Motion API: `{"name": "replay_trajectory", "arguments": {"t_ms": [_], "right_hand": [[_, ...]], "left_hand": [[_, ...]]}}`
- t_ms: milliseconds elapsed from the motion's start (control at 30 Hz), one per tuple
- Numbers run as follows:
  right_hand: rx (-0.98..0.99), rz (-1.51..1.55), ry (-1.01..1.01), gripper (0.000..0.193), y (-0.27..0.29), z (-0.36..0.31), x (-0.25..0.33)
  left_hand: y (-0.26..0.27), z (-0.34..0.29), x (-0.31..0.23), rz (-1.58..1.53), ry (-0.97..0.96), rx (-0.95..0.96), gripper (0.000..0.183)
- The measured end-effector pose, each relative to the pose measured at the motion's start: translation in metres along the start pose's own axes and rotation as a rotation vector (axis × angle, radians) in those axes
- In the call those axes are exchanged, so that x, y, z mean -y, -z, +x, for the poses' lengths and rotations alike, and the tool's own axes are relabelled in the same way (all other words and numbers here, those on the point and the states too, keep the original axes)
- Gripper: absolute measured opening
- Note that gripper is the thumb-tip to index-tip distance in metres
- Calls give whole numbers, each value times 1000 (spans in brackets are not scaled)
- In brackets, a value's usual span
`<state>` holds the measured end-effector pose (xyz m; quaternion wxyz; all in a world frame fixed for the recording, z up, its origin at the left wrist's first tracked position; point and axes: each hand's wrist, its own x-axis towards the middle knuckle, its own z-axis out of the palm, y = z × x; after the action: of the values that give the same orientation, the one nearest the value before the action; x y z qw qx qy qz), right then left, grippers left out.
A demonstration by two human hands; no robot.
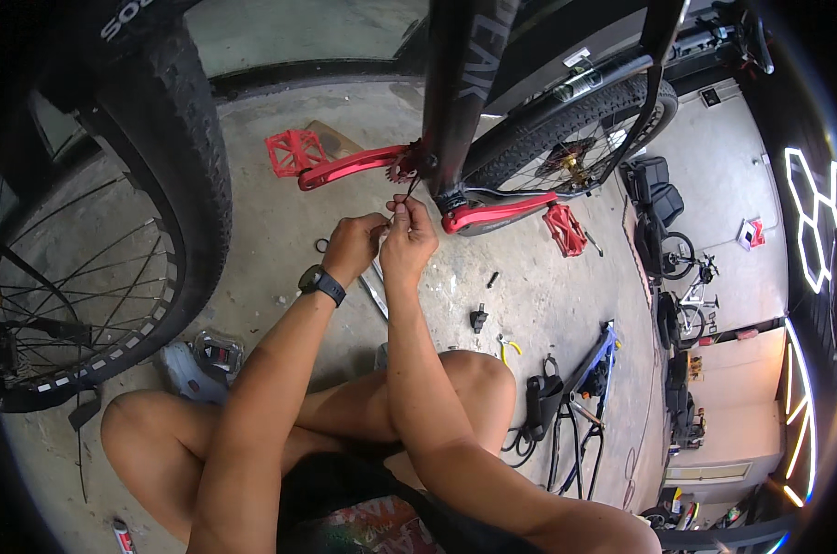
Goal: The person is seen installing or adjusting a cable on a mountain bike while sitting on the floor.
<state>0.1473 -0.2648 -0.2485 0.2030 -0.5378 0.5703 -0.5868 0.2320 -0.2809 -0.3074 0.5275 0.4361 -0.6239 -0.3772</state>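
Below the black bicycle frame [455, 92], my two hands meet close together. My right hand [407, 242] pinches a thin dark cable-like strand [413, 187] that runs up toward the bottom of the frame. Beside it, my left hand [355, 246] has its fingers closed at the right hand's fingertips; what they hold, if anything, is hidden. A dark watch [320, 284] is on the left wrist. Above the hands a red crank arm [358, 166] reaches left to a red pedal [295, 152]. The other red crank arm [501, 213] extends right to a second red pedal [564, 230].
A large front wheel [192, 185] stands at the left, the rear wheel [612, 106] at the upper right. On the concrete floor lie yellow-handled pliers [511, 347], a small black part [478, 318], a black ring [322, 246] and a blue bike frame [592, 369].
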Motion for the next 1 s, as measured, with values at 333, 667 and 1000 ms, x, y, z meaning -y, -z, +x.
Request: {"name": "replay_trajectory", "arguments": {"t_ms": [333,667,1000], "right_hand": [[64,135,96,11,-10,0,-31],[185,80,116,11,-16,-8,-41],[92,214,190,11,-12,-5,-33]], "left_hand": [[7,-15,39,272,50,-21,11],[8,-33,76,332,203,109,15],[11,-27,61,276,184,81,13]]}}
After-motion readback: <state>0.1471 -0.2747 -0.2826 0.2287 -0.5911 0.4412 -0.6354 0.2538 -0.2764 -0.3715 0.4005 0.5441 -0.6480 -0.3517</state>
